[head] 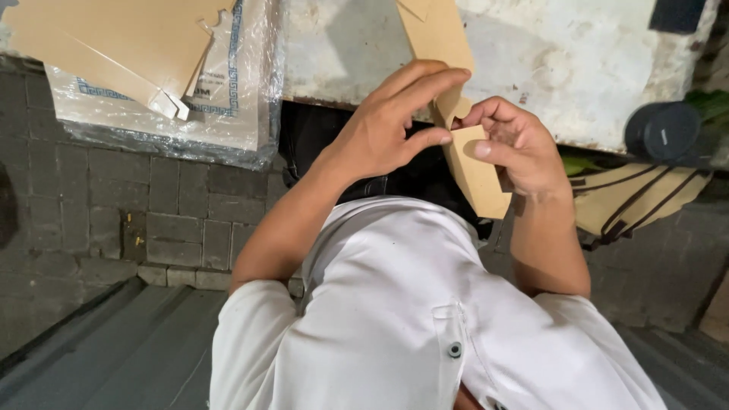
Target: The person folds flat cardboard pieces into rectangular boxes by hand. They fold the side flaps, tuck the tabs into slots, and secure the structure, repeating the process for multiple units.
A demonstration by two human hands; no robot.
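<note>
Above a grey brick floor (91, 205), the scuffed white worktop (577, 68) ends in a chipped edge. Beside it lies a plastic-wrapped stack of flat brown cardboard blanks (144, 68). One smooth brown cardboard strip (471, 163) hangs off that edge. The right hand (516, 148) pinches its notched tab; the left hand (383, 129), fingers spread, touches it.

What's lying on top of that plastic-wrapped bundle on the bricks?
Loose tan cardboard sheets lie on the plastic-wrapped bundle, covering much of its top. A patterned blue border shows beside them; the rest of the bundle's face is hidden under the sheets.
</note>
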